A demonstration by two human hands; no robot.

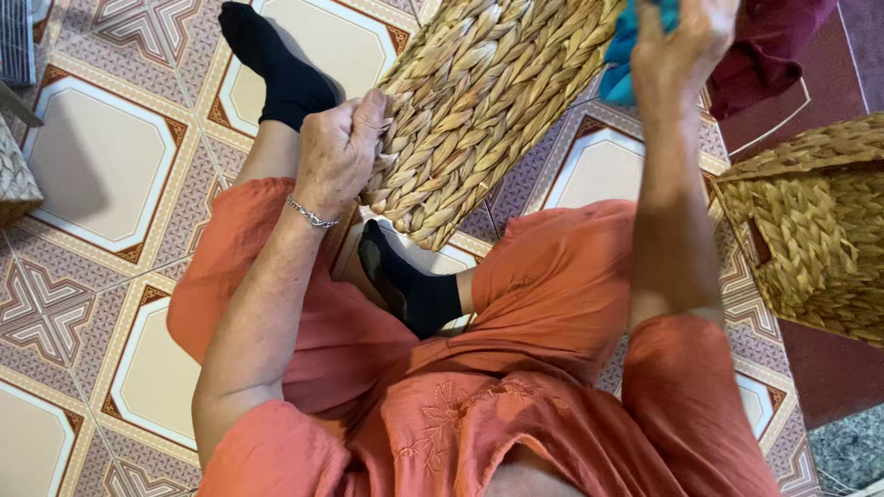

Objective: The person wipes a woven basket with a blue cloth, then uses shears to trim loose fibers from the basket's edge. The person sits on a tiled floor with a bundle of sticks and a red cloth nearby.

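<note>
I sit on a tiled floor in orange clothes and black socks. My left hand, with a silver bracelet at the wrist, grips the edge of a woven straw basket that is lifted and tilted above my legs. My right hand reaches up at the top of the view and is closed on a blue cloth at the basket's upper side. A dark red cloth lies just right of that hand.
A second woven straw basket stands at the right on a dark red mat. Part of another woven item shows at the left edge. Patterned floor tiles surround my legs.
</note>
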